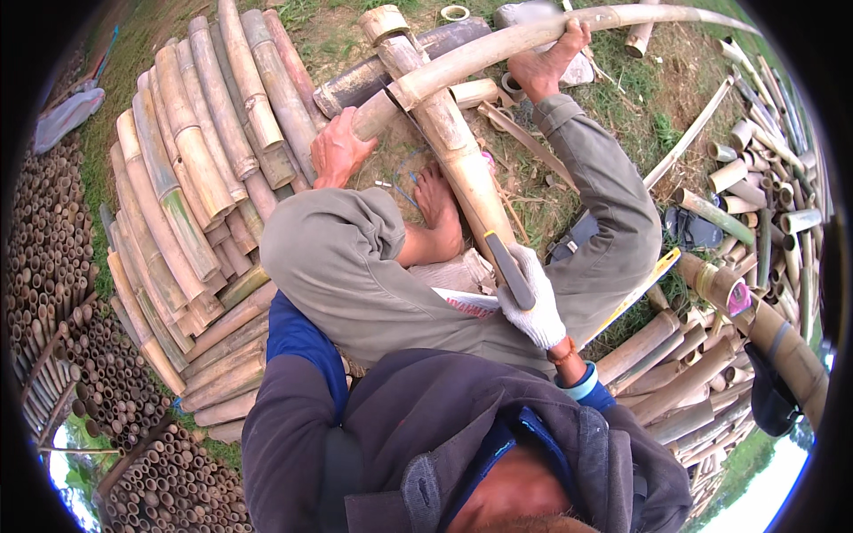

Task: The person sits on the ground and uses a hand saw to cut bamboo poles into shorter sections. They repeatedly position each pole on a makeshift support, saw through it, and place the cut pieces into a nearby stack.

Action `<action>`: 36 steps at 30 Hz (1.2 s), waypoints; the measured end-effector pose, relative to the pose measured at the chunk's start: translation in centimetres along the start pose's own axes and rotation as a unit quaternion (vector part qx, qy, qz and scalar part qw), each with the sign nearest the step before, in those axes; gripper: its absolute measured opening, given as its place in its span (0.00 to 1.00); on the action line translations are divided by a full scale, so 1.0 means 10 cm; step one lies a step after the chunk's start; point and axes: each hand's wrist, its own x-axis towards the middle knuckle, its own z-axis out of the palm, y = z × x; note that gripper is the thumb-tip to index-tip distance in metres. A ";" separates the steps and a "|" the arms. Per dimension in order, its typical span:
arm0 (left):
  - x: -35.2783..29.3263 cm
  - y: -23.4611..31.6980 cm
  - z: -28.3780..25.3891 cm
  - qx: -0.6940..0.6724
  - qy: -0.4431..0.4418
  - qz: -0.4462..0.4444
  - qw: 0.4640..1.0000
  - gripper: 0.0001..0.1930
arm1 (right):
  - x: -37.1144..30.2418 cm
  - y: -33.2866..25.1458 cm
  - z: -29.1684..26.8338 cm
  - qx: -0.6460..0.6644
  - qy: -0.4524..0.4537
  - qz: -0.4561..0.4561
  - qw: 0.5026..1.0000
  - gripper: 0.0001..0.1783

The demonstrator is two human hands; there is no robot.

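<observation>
My bare left hand [341, 149] grips the near-left end of a long bamboo pole [484, 58]. My right hand [535, 304], in a white knitted glove, is closed round the grey and yellow handle of a handsaw [513, 274]. The saw's thin blade runs away from me to the pole, where a dark cut line shows just right of my left hand. Under the pole lies a thick bamboo log [449, 138], which props it up. My bare right foot [544, 67] presses on the pole farther right; my left foot [435, 197] rests on the ground.
Cut bamboo lengths [191, 142] are stacked at my left. More short pieces [746, 178] lie heaped at right, near a dark sandal [693, 229]. A dark bamboo log [355, 84] lies behind the support. A yellow-edged saw blade [635, 289] sticks out beside my right thigh.
</observation>
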 end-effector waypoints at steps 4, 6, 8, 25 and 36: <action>0.06 -0.08 0.03 0.000 0.021 0.017 1.000 0.35 | 1.33 0.28 0.63 0.045 0.083 -0.137 0.986 0.31; 0.12 0.06 0.00 0.016 0.022 0.031 0.999 0.35 | 1.80 -0.12 0.63 -0.049 0.046 -0.043 0.997 0.29; 0.05 0.08 -0.11 0.028 0.016 0.022 0.999 0.36 | 1.72 -0.24 0.69 -0.021 0.103 -0.120 0.987 0.28; -0.22 0.06 -0.24 -0.017 -0.006 -0.043 0.999 0.32 | 1.86 -0.16 0.76 -0.040 0.086 -0.085 0.992 0.26; -0.46 -0.24 -0.32 -0.346 -0.043 -0.269 0.898 0.52 | 1.20 0.52 0.82 0.007 0.057 -0.164 0.985 0.33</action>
